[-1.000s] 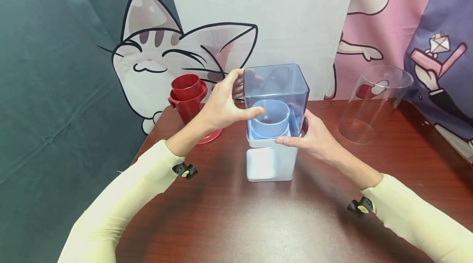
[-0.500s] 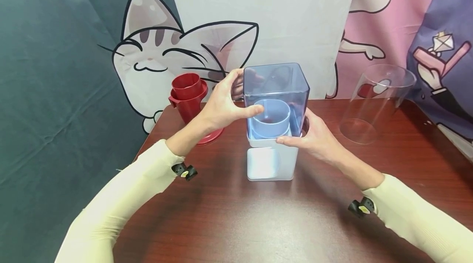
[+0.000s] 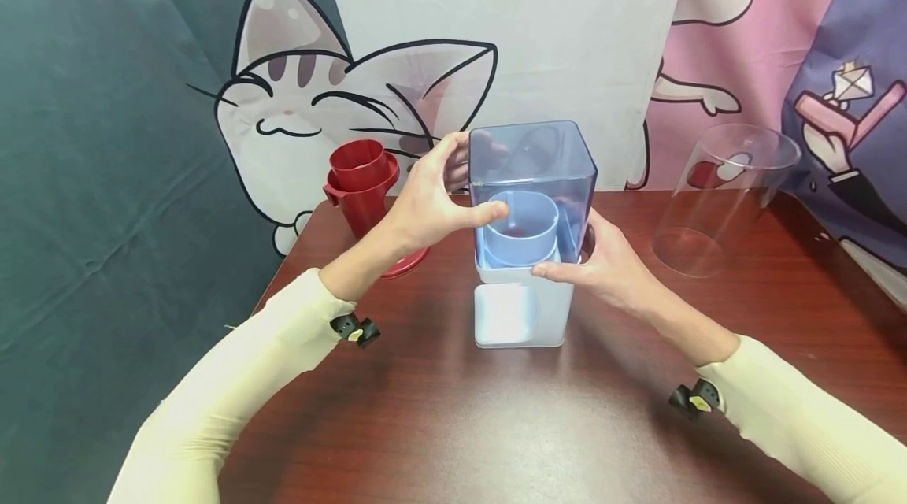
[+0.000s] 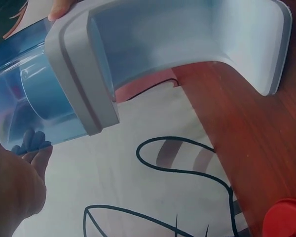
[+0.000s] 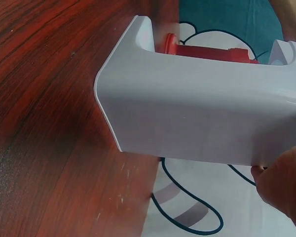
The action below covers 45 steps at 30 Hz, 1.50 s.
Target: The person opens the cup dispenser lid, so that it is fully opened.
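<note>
A clear blue square box (image 3: 531,153) sits upright on a white stand (image 3: 553,315) in the middle of the table, in the head view. Through its wall shows a round blue collar (image 3: 524,240). My left hand (image 3: 439,205) holds the box from the left, thumb across the front and fingers behind. On the right, my right hand (image 3: 609,264) grips lower down, its thumb at the stand's white upper rim; its other fingers are mostly hidden behind. The left wrist view shows the stand's hollow front (image 4: 163,39), the right wrist view its smooth side wall (image 5: 197,108).
A red holder (image 3: 363,201) with a red cup-like piece and round base stands back left. A clear, open cylinder (image 3: 716,209) stands at the right. Printed cloth (image 3: 567,31) hangs behind the brown table (image 3: 425,409), whose left edge runs near my left forearm.
</note>
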Available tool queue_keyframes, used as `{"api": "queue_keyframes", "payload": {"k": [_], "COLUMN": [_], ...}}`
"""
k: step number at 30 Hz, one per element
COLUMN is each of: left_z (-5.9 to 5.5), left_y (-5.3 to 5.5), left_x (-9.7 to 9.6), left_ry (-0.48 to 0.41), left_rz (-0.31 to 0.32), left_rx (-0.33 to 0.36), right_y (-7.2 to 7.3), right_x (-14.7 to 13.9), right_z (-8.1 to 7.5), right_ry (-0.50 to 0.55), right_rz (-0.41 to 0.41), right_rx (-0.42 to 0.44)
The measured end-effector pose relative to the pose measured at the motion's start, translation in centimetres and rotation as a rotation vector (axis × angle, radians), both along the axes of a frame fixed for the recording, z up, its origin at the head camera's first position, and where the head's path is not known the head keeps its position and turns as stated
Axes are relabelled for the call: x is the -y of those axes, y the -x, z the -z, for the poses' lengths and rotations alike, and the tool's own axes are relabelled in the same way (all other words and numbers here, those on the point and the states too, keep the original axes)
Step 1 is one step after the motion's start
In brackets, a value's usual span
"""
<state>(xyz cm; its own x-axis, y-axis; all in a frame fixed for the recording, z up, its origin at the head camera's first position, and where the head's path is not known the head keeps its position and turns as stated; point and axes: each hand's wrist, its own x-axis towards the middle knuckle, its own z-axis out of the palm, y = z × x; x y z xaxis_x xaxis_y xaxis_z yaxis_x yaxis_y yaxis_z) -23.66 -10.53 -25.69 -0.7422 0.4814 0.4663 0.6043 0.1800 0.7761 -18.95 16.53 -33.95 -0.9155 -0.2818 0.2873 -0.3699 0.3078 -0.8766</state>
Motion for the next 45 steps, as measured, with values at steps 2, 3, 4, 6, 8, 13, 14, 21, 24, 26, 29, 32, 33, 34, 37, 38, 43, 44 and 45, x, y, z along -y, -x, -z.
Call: {"api": "queue_keyframes", "payload": {"k": [2, 3, 4, 6, 8, 13, 14, 21, 24, 26, 29, 32, 33, 34, 37, 38, 43, 44, 45], "left_z": [-0.09, -0.13, -0.17, -0.20, -0.20, 0.02, 0.06, -0.08, -0.29, -0.38, -0.43, -0.41, -0.39, -0.36, -0.19, -0.13, 0.10, 0.14, 0.14], "left_y": [-0.01, -0.03, -0.04, -0.03, -0.04, -0.10, -0.11, -0.11, 0.00, 0.04, 0.11, 0.11, 0.11, 0.08, -0.03, -0.07, -0.15, -0.13, -0.16], "left_x": [0.01, 0.01, 0.02, 0.03, 0.07, 0.20, 0.21, 0.22, 0.18, 0.16, 0.13, 0.08, 0.05, 0.04, 0.06, 0.08, 0.21, 0.23, 0.23], "left_ry": [-0.009, -0.017, -0.018, -0.020, -0.017, -0.014, -0.016, -0.031, -0.021, -0.014, -0.015, -0.022, -0.022, -0.023, -0.017, -0.017, -0.022, -0.026, -0.027], "left_rz": [-0.001, 0.004, 0.005, 0.009, 0.007, 0.020, 0.027, 0.030, 0.018, 0.015, 0.016, 0.021, 0.022, 0.023, 0.025, 0.026, 0.035, 0.040, 0.043], "left_rx": [0.028, 0.041, 0.048, 0.055, 0.049, 0.017, 0.011, 0.028, 0.052, 0.068, 0.084, 0.095, 0.094, 0.092, 0.062, 0.050, -0.009, -0.019, -0.026], "right_y": [0.01, 0.02, 0.02, 0.00, -0.02, -0.10, -0.11, 0.01, 0.04, 0.03, 0.08, 0.12, 0.14, 0.15, 0.19, 0.20, 0.21, 0.19, 0.18], "right_x": [-0.02, -0.04, -0.05, -0.07, -0.08, -0.06, -0.06, 0.12, 0.10, 0.06, 0.01, -0.05, -0.07, -0.09, -0.09, -0.10, -0.05, -0.04, -0.03], "right_z": [-0.02, -0.02, -0.02, -0.03, -0.06, -0.15, -0.15, 0.02, 0.01, -0.04, -0.02, 0.02, 0.04, 0.08, 0.16, 0.19, 0.13, 0.10, 0.06], "right_ry": [-0.006, -0.011, -0.014, -0.019, -0.018, -0.017, -0.016, -0.004, -0.003, -0.005, -0.007, -0.004, -0.001, 0.002, 0.009, 0.009, 0.012, 0.013, 0.018], "right_rz": [0.004, 0.007, 0.011, 0.014, 0.017, 0.012, 0.010, 0.001, 0.006, 0.011, 0.012, 0.008, 0.007, 0.006, 0.005, 0.005, -0.003, -0.004, -0.006], "right_rx": [-0.004, -0.006, -0.005, -0.002, -0.001, -0.011, -0.013, -0.017, -0.018, -0.015, -0.012, -0.013, -0.014, -0.015, -0.018, -0.019, -0.006, -0.005, -0.001]}}
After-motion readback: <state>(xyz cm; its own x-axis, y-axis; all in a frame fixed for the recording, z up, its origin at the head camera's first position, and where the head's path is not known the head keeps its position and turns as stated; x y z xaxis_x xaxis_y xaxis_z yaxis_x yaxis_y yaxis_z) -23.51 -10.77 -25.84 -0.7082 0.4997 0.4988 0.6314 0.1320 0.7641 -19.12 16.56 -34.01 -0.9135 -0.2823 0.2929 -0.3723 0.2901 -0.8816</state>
